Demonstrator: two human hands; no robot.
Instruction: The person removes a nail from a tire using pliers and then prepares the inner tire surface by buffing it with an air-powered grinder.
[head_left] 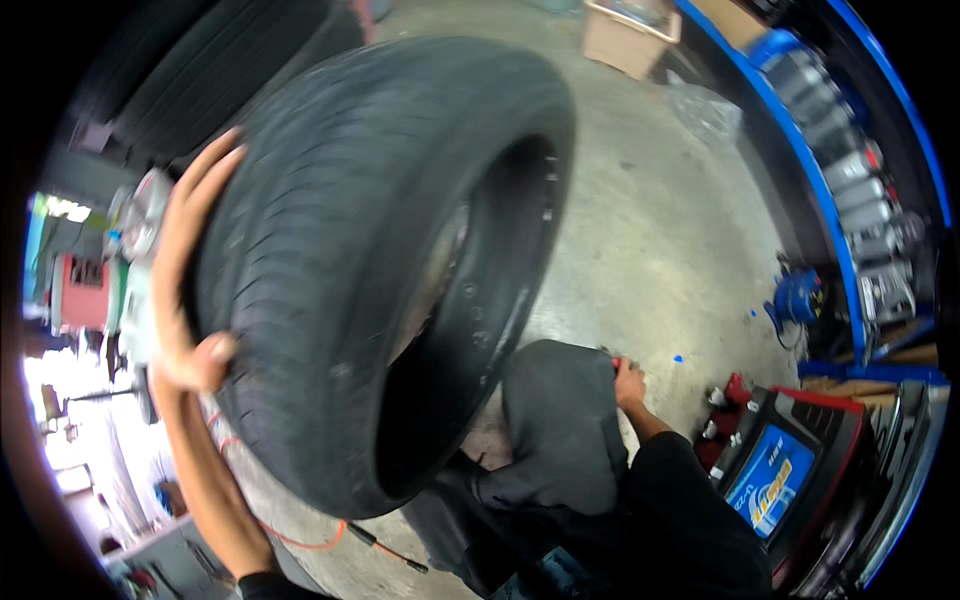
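Filling the middle of the view, a big black tyre (370, 260) on its wheel is held up off the concrete floor (650, 230), tilted. It looks heavy, with stiff, ribbed rubber that should not slip; the tread and sidewall edge are the places to hold. At nine o'clock the left hand (190, 280) lies flat on the tread, grip spread wide. At four o'clock the right hand (628, 382) seems closed on something small and red, but I cannot tell for sure.
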